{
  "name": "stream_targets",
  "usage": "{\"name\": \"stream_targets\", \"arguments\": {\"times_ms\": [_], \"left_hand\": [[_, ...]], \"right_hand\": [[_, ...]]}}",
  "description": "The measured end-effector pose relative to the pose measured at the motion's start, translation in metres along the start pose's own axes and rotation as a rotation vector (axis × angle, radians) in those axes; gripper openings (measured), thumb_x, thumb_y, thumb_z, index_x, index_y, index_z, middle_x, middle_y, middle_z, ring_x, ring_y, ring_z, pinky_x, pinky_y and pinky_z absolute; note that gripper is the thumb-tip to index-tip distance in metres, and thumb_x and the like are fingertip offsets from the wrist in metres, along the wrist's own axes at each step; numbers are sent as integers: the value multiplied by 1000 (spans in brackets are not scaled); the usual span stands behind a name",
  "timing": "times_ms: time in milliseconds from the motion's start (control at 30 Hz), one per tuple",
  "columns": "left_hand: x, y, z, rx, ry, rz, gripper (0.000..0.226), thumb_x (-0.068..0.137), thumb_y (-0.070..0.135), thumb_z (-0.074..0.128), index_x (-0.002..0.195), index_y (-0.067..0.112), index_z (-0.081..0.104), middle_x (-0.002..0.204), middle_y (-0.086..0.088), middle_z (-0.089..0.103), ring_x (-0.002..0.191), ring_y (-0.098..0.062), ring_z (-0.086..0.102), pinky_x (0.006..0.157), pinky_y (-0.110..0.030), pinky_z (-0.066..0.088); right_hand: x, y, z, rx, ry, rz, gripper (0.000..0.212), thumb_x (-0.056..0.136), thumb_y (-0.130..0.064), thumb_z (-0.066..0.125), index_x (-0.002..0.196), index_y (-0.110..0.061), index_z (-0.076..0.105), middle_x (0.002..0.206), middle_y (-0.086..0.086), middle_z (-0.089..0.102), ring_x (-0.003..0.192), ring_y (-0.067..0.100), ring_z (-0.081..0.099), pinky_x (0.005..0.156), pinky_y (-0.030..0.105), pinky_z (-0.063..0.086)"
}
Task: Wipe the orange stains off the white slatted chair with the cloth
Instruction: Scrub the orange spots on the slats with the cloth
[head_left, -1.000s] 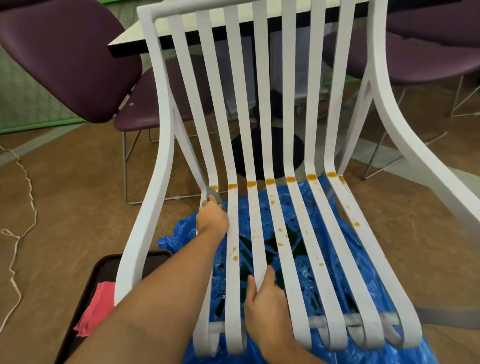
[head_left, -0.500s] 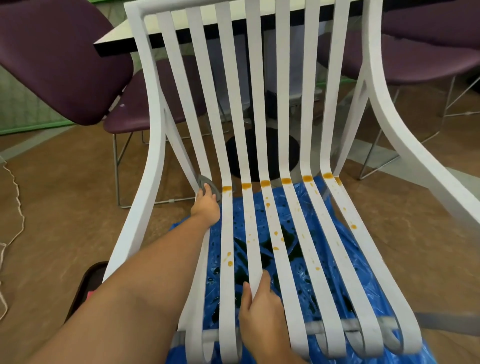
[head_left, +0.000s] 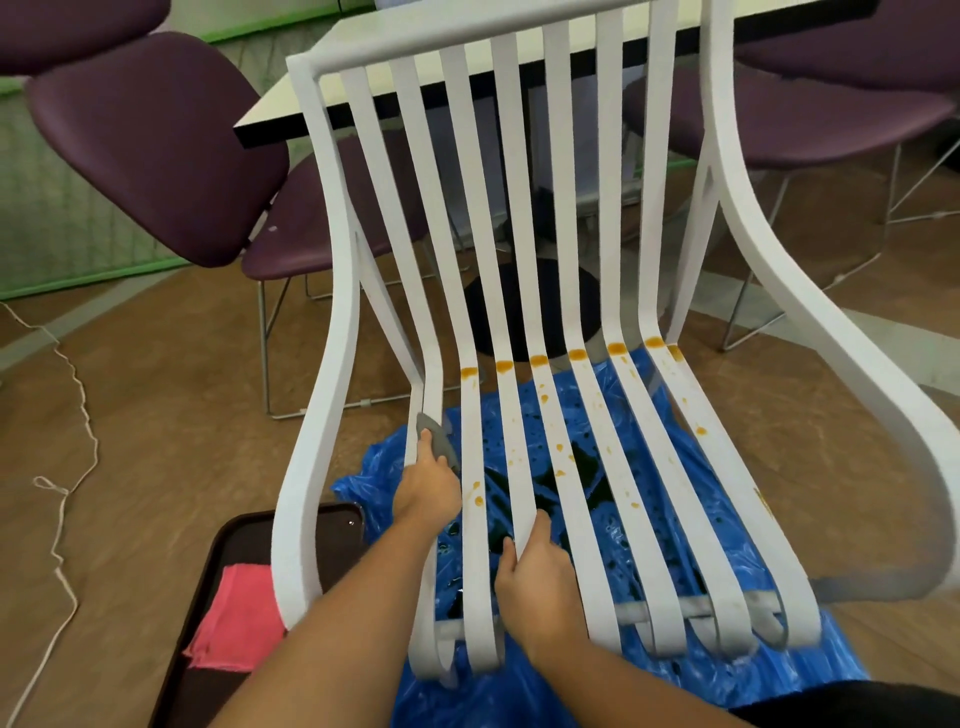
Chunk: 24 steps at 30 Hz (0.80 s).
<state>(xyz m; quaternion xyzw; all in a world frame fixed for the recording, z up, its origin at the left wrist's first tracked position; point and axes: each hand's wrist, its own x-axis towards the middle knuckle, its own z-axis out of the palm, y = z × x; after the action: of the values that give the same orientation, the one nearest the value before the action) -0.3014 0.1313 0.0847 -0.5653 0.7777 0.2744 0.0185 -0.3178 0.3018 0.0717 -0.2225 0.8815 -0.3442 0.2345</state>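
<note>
The white slatted chair (head_left: 563, 208) stands in front of me, seat slats running toward me. Orange stains (head_left: 576, 355) form a row of blobs at the bend of seat and back, with smaller drips down the slats. The leftmost slat shows no blob at the bend. My left hand (head_left: 428, 488) presses a grey cloth (head_left: 435, 436) onto the leftmost seat slat, fingers wrapped round the cloth. My right hand (head_left: 537, 577) grips a middle slat near the seat's front edge, thumb on one side and fingers curled over.
A blue plastic sheet (head_left: 691, 525) lies on the floor under the chair. A dark tray (head_left: 228, 545) with a pink cloth (head_left: 241, 623) sits at the lower left. Purple chairs (head_left: 156, 145) and a table (head_left: 363, 67) stand behind. A white cord (head_left: 67, 467) trails on the left floor.
My left hand with the grey cloth has slid back down the leftmost slat from the bend toward me. The right hand keeps its hold on the middle slat.
</note>
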Motion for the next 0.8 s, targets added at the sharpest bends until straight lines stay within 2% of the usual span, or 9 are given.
{"name": "stream_targets", "arguments": {"times_ms": [67,133,233,400,500,600,667,800], "left_hand": [[-25,-15,7,-29,17,-22,56,108,36,27,159,39,5,114,-11,62,90,-26,62,77,-43,52],[-52,-28,11,-14,15,-27,55,107,38,24,157,40,1,108,-8,63,85,-23,62,75,-43,53],[-76,-43,15,49,-30,-49,60,105,38,25,156,41,-7,104,-9,64,84,-24,64,79,-47,56],[-94,-52,17,85,-97,-89,68,103,37,28,155,38,-16,114,-12,64,93,-28,64,89,-49,53],[-93,-51,15,68,-101,-113,64,105,37,27,155,39,-13,116,-12,64,96,-27,64,91,-47,53],[-94,-47,13,13,-76,-84,55,105,32,30,152,35,2,103,-10,66,88,-25,65,83,-43,54],[-92,-43,11,14,-50,-68,50,105,29,31,149,34,7,101,-8,66,86,-25,64,80,-42,54],[-70,-33,12,81,-2,-21,63,104,29,34,156,30,-1,109,-10,68,94,-27,65,81,-44,53]], "right_hand": [[0,0,-1,-7,-5,4,52,102,-34,42,148,-15,26,91,2,64,72,14,64,61,31,57],[-1,-2,-3,-4,-11,15,51,102,-32,44,147,-15,27,89,3,64,70,14,64,59,31,57],[-3,-4,-5,11,-17,20,49,101,-29,46,144,-16,29,84,3,64,66,14,64,54,29,55],[-2,-5,-9,43,-50,39,41,99,-22,50,136,-15,35,80,1,61,64,12,63,54,28,56],[-4,-4,-12,73,-103,42,43,98,-15,50,137,-15,33,80,1,61,65,12,62,50,23,50],[-4,-2,-15,74,-133,54,44,98,-13,49,138,-15,31,80,1,60,63,10,60,45,17,41],[-5,-2,-15,62,-136,57,45,98,-13,49,139,-16,30,80,2,60,62,9,59,44,17,40],[-6,-3,-15,57,-131,47,47,98,-13,49,140,-16,29,78,1,59,61,8,57,43,18,38]]}}
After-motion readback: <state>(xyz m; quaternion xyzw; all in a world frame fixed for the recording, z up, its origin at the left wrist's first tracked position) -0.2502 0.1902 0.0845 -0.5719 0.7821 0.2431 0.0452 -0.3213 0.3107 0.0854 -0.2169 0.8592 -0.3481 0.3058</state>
